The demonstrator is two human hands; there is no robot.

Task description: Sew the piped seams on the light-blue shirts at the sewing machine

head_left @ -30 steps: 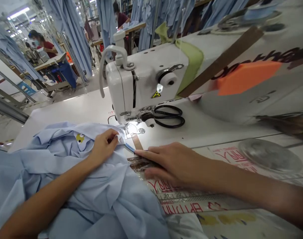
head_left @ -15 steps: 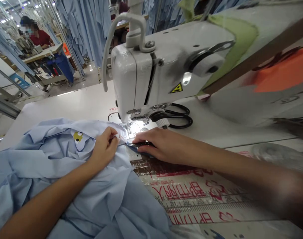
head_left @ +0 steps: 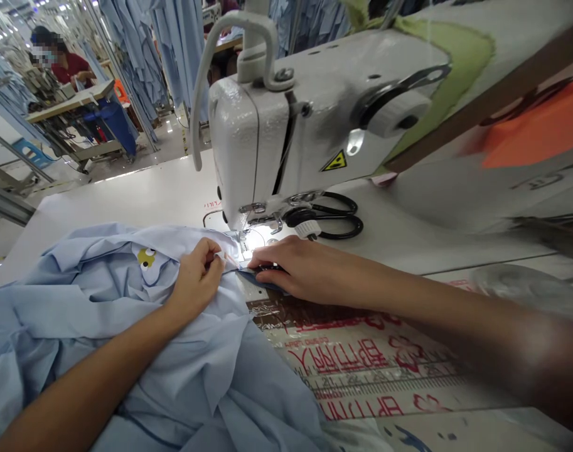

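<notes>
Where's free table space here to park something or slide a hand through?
Bare white table left of the sewing machine, behind the blue shirt. Also the printed ruler sheet on the near side of the right hand. Crowded at the needle: left hand and right hand meet on the shirt edge, scissors just behind.

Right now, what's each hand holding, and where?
Left hand pinches the blue shirt at its edge by the sewing machine; right hand rests on that edge, grip unclear.
</notes>
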